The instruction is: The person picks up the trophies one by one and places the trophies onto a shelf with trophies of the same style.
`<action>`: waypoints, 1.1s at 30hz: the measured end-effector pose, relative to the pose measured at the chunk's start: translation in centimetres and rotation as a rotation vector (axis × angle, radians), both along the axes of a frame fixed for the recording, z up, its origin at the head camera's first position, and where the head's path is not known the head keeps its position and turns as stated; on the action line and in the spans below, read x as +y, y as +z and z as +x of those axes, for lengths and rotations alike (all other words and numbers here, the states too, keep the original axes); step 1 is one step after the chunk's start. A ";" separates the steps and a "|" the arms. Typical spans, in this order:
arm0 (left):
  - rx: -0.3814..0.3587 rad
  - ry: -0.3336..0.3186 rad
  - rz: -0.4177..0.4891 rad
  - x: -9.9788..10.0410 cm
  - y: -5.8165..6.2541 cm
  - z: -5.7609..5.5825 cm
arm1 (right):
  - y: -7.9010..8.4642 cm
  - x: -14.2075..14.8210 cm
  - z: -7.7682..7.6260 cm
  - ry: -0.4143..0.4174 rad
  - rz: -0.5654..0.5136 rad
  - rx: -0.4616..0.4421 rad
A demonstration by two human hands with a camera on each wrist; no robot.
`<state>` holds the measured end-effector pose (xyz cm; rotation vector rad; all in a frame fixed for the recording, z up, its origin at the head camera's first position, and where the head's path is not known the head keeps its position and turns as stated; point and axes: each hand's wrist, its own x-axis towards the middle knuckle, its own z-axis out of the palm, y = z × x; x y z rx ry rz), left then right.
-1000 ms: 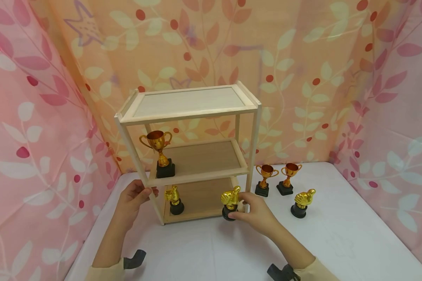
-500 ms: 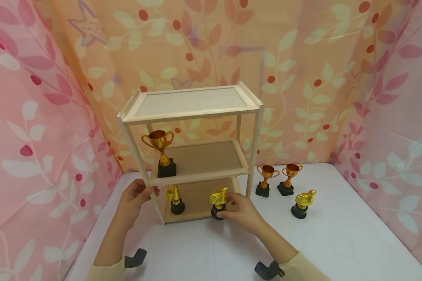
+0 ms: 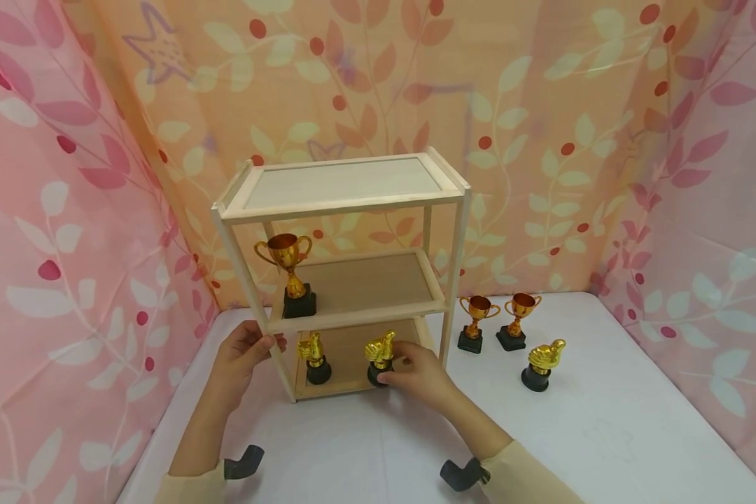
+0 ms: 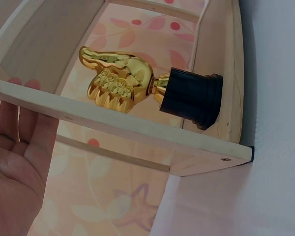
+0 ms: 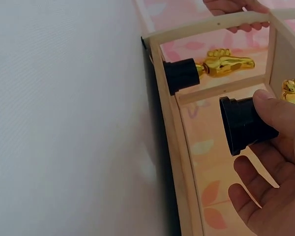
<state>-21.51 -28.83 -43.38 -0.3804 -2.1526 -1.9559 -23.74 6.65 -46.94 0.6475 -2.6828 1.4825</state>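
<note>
A pale wooden three-tier shelf (image 3: 346,183) stands on the table. My left hand (image 3: 242,350) grips its left front post, fingers behind the wood in the left wrist view. With my right hand (image 3: 418,374) I pinch the black base of a gold thumbs-up trophy (image 3: 380,353) at the bottom tier's right half. In the right wrist view that base (image 5: 243,123) is tilted and apart from the shelf board. Another thumbs-up trophy (image 4: 120,81) stands upright at the left of the bottom tier. A gold cup trophy (image 3: 286,255) occupies the middle tier's left end.
Right of the shelf, two smaller cup trophies (image 3: 476,311) (image 3: 520,308) stand on the white-covered table (image 3: 611,420). In front of them is a third thumbs-up trophy (image 3: 544,357). Patterned curtains (image 3: 529,105) enclose the back and sides.
My right hand has carried the thumbs-up trophy leftward, from beside the right front post to over the bottom tier. The left hand keeps its grip on the post.
</note>
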 end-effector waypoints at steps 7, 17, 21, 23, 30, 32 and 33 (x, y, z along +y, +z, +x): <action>0.008 -0.016 -0.006 -0.1 -0.1 -0.1 | -1.0 -0.8 -1.3 0.011 -0.011 -0.010; 0.006 -0.015 0.007 -0.1 -0.1 0.0 | -2.4 -2.4 -3.1 0.051 -0.008 0.000; 0.008 -0.019 0.007 -0.1 -0.1 0.0 | -2.6 -3.3 -3.5 0.058 -0.003 0.012; 0.011 -0.021 0.011 -0.1 -0.2 0.0 | -2.6 -3.6 -3.6 0.056 0.002 0.015; 0.022 -0.011 0.012 -0.1 -0.2 0.0 | -3.1 -4.7 -4.2 0.056 0.008 -0.025; 0.026 -0.009 0.008 -0.1 -0.2 -0.1 | -3.3 -4.8 -4.4 0.051 0.002 -0.050; 0.026 -0.007 0.010 0.0 -0.2 -0.1 | -3.4 -4.9 -4.5 0.051 -0.006 -0.064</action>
